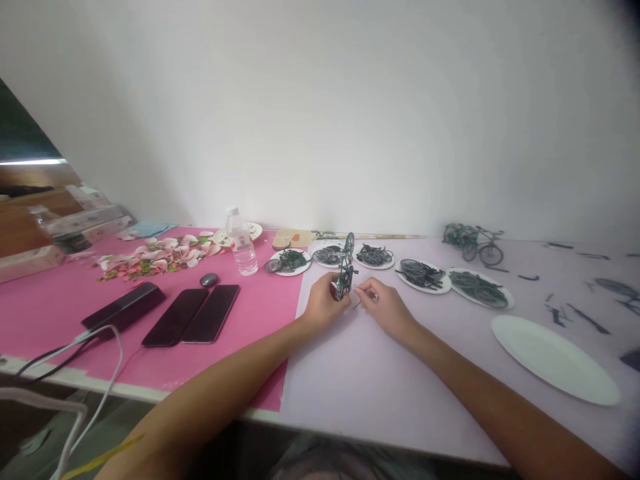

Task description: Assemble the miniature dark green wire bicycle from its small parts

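My left hand [325, 301] is closed around a small dark model bicycle [346, 270], held upright above the pale sheet. Close to its right side, my right hand [383, 303] pinches a thin dark piece [357, 305], too small to name. Behind my hands stand white plates of dark parts: a plate of wheels [327, 255], a plate of curved pieces [375, 256] and a plate of mixed pieces [290, 261]. Farther right are another plate of dark parts [423, 276] and a plate of long strips [481, 288].
A bare white oval plate [555, 360] lies at the right, near loose dark parts [587, 319]. Model bicycles [483, 245] stand by the wall. On the pink sheet are a water bottle [243, 247], two phones [211, 313], a power bank [125, 308] and pink petals [157, 253].
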The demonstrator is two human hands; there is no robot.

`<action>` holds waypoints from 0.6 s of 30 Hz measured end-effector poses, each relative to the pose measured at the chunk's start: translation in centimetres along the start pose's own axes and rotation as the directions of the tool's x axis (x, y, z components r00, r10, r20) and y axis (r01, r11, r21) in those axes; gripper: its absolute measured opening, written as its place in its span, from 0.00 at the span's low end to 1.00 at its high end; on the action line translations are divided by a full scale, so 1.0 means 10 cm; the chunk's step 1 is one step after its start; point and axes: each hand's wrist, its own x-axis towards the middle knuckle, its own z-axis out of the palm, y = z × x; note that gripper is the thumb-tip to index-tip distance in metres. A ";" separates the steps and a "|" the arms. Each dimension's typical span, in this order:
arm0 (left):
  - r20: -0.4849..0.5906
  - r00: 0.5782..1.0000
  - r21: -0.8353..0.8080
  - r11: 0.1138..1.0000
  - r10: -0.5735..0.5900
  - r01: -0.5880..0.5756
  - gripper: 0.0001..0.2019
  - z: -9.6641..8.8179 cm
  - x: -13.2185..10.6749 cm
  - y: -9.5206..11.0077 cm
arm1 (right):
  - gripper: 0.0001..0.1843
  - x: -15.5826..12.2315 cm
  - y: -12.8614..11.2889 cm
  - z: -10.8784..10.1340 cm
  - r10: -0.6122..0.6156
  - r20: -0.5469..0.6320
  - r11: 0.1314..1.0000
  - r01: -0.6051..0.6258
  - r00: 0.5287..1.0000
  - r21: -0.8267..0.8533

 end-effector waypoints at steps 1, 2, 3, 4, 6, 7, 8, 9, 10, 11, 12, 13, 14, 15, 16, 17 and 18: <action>0.000 1.000 0.005 1.000 0.003 -0.003 0.17 0.00 0.00 0.00 | 0.11 0.00 0.00 0.00 -0.006 -0.005 1.000 0.006 1.000 -0.002; -0.002 1.000 0.011 1.000 0.005 -0.005 0.16 0.00 0.00 0.01 | 0.11 0.00 0.00 0.00 -0.011 -0.008 1.000 0.011 1.000 -0.004; -0.005 1.000 0.020 1.000 0.006 -0.006 0.15 0.00 0.00 0.01 | 0.11 0.00 0.00 0.00 -0.015 -0.010 1.000 0.015 1.000 -0.007; -0.008 1.000 0.030 1.000 0.006 -0.006 0.13 0.00 -0.01 0.02 | 0.10 -0.01 -0.01 0.00 -0.018 -0.013 1.000 0.018 1.000 -0.010; -0.013 1.000 0.048 0.999 0.001 0.000 0.11 0.00 -0.01 0.02 | 0.10 -0.01 -0.02 0.00 -0.028 -0.020 0.999 0.027 0.999 -0.017; -0.012 1.000 0.054 0.999 -0.003 0.004 0.10 0.00 -0.01 0.03 | 0.11 -0.01 -0.02 0.00 -0.033 -0.025 0.999 0.033 0.999 -0.019; -0.011 1.000 0.055 0.998 -0.008 0.008 0.09 0.00 -0.01 0.03 | 0.11 -0.02 -0.03 0.00 -0.040 -0.029 0.999 0.040 0.999 -0.022; -0.010 1.000 0.054 0.998 -0.011 0.012 0.09 0.00 -0.01 0.03 | 0.11 -0.02 -0.04 -0.01 -0.047 -0.033 0.999 0.046 0.998 -0.025; -0.009 1.000 0.050 0.999 -0.013 0.014 0.10 0.00 -0.01 0.04 | 0.12 -0.02 -0.05 -0.01 -0.051 -0.038 0.998 0.050 0.998 -0.028; -0.009 1.000 0.044 0.999 -0.013 0.014 0.10 -0.01 -0.01 0.04 | 0.12 -0.02 -0.06 -0.02 -0.052 -0.041 0.998 0.051 0.998 -0.030; -0.007 1.000 0.039 0.999 -0.013 0.013 0.10 -0.01 -0.01 0.04 | 0.12 -0.02 -0.07 -0.02 -0.051 -0.045 0.998 0.050 0.998 -0.031; -0.005 1.000 0.032 0.999 -0.012 0.013 0.11 -0.01 -0.01 0.05 | 0.13 -0.02 -0.08 -0.02 -0.050 -0.049 0.998 0.049 0.998 -0.030; -0.003 1.000 0.026 1.000 -0.013 0.013 0.11 -0.01 -0.01 0.05 | 0.13 -0.02 -0.09 -0.03 -0.049 -0.053 0.998 0.048 0.997 -0.027; -0.001 1.000 0.020 1.000 -0.015 0.015 0.11 -0.02 -0.01 0.05 | 0.13 -0.02 -0.09 -0.03 -0.048 -0.056 0.999 0.046 0.997 -0.024; 0.002 1.000 0.014 1.000 -0.017 0.017 0.11 -0.02 -0.01 0.06 | 0.14 -0.03 -0.10 -0.03 -0.047 -0.059 0.999 0.045 0.997 -0.022; 0.004 1.000 0.009 1.000 -0.019 0.019 0.11 -0.02 -0.01 0.07 | 0.14 -0.03 -0.10 -0.03 -0.046 -0.060 0.999 0.044 0.997 -0.022; 0.006 1.000 0.007 1.000 -0.019 0.019 0.10 -0.03 -0.01 0.08 | 0.14 -0.03 -0.10 -0.04 -0.044 -0.061 0.999 0.043 0.997 -0.023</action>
